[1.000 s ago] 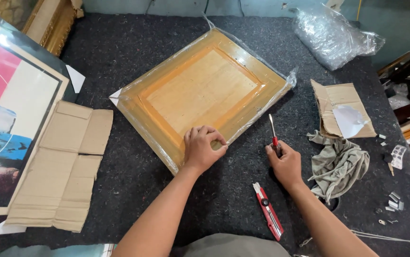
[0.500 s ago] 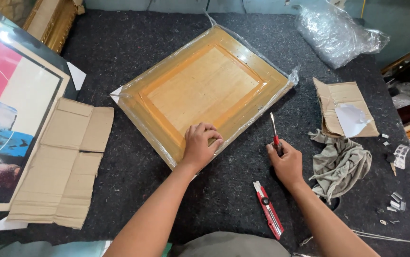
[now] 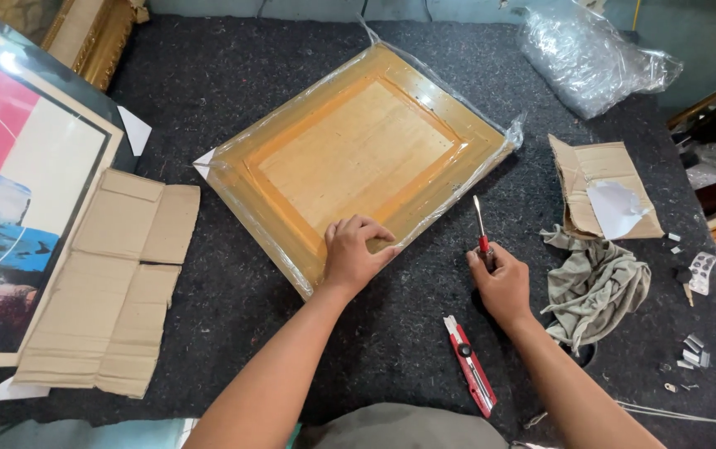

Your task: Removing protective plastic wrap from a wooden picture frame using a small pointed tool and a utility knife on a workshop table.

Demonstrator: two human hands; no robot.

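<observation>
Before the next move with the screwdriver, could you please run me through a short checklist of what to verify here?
1. Left hand pressing on the near corner of the plastic-wrapped wooden picture frame: ok.
2. Right hand gripping the red-handled screwdriver, shaft pointing away from the body: ok.
3. Screwdriver tip apart from the frame edge and the left fingers: ok.
4. Red utility knife on the dark felt tabletop near the right forearm, blade out or in: cannot tell.
5. Flattened brown cardboard and crumpled grey rag lying apart from the frame: ok.
</observation>
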